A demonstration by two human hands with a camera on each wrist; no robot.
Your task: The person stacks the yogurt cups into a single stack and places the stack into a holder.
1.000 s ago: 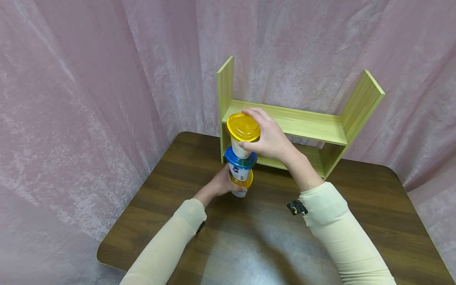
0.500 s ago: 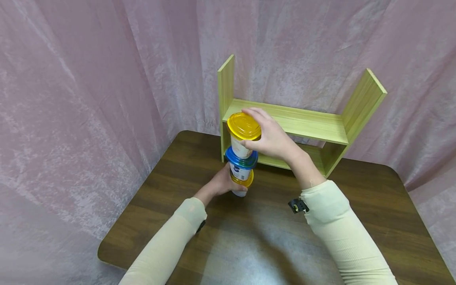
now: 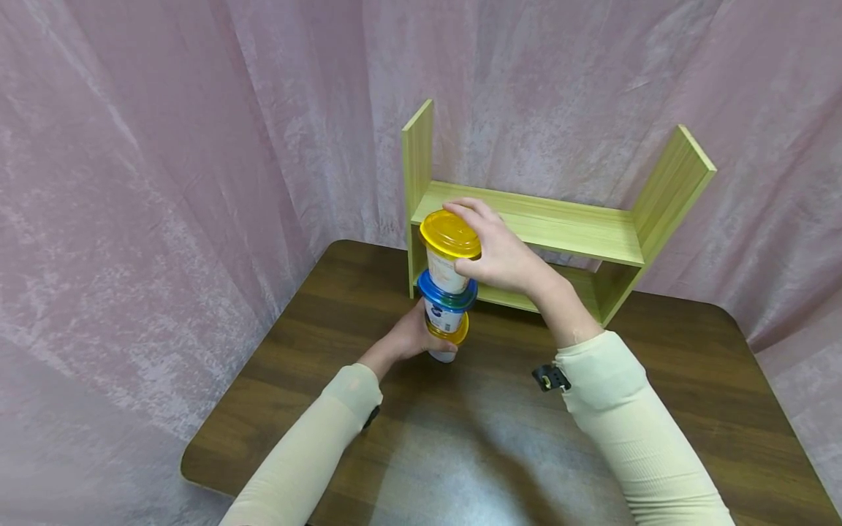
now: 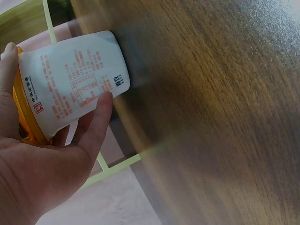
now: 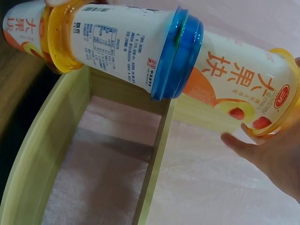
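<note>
Hands steadying a stack of three cups on the table (image 3: 500, 438).

Right hand (image 3: 503, 256) is gripping the top cup (image 3: 449, 252), fingers curled round it; left hand (image 3: 408, 337) is clasping the bottom cup (image 4: 75, 89), standing before the green shelf (image 3: 559, 230).

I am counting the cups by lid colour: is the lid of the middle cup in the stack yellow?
No, the middle cup's lid is blue; the top cup's lid is yellow, held by the right hand.
</note>
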